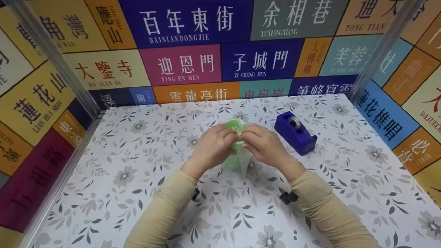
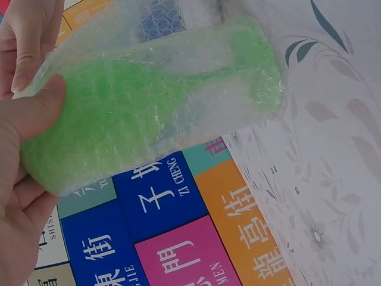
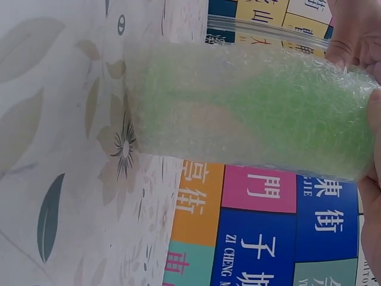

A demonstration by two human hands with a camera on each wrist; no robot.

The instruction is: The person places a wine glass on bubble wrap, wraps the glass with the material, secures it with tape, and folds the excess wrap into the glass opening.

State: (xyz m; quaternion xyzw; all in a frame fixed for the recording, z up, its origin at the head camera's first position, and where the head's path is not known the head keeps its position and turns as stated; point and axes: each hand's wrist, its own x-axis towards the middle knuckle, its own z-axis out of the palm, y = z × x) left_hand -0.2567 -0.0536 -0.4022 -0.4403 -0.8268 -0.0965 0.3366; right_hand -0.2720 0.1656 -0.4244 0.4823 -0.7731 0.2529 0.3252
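Observation:
A green stemmed glass (image 2: 113, 113) stands upright on the table, wrapped in clear bubble wrap (image 3: 196, 65). Its wide bowl is at the top, and the thin stem and foot show blurred through the wrap. My left hand (image 1: 215, 143) pinches the wrap at the top rim, thumb on the near side. From the other side my right hand (image 1: 263, 143) pinches the same rim, and the fingertips of both hands come close together there. The hands partly hide the upper end of the wrapped glass in the head view.
A blue tape dispenser (image 1: 296, 136) with a roll of clear tape stands to the right of the hands. The table (image 1: 137, 206) has a white cloth with grey flowers and leaves. Panels of coloured street-name signs (image 1: 186, 65) enclose the back and sides.

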